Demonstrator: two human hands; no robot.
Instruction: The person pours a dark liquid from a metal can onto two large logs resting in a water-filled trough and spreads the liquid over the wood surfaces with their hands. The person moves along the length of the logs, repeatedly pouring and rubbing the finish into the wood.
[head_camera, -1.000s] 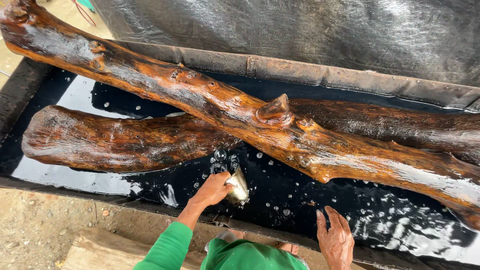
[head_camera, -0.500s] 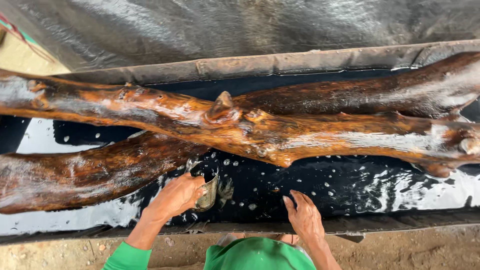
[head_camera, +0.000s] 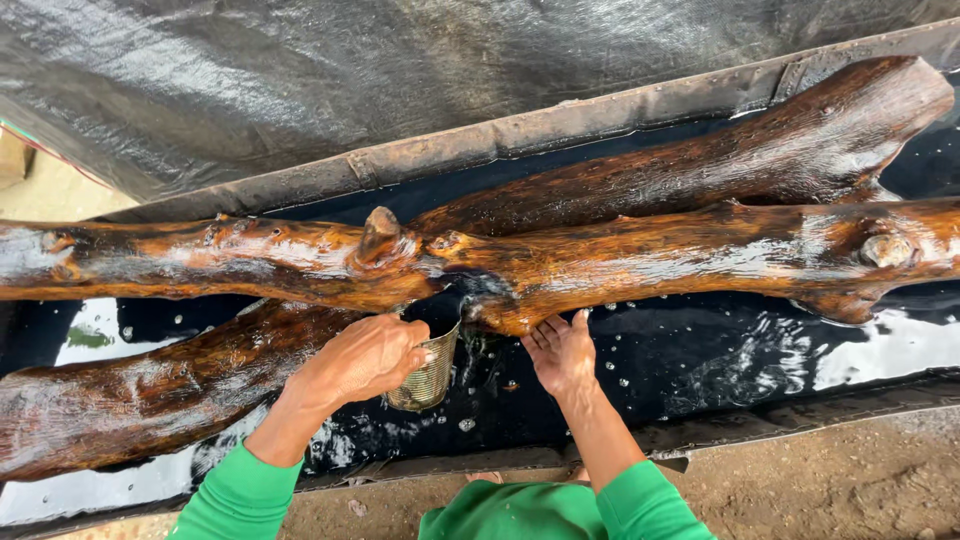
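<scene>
Green sleeves frame the bottom of the head view, and both forearms reach up toward twelve o'clock. The left hand (head_camera: 365, 358) has its fingers curled tight around a small ribbed metal can (head_camera: 428, 372), gripping it near the rim; the can tilts with its mouth up toward the wood, just over the dark liquid (head_camera: 700, 370). At about three o'clock from the can, near but apart, the right hand (head_camera: 562, 352) is open, palm up, fingers held together and pointing to twelve o'clock, their tips touching the underside of the front log (head_camera: 620, 262). That glossy, wet, orange-brown log runs with its long axis from nine to three o'clock across the whole view, with a knot stub (head_camera: 380, 228) at eleven o'clock from the can. The can's mouth lies just below the log's lower edge, so the log sits at twelve o'clock from both hands, the right already on it, the left just short. A second log (head_camera: 130, 400) slants away at eight o'clock, partly sunk. Beyond them lies a darker log (head_camera: 760, 160), then the rusty rim of the trough (head_camera: 560, 120), then grey plastic sheeting (head_camera: 400, 70).
</scene>
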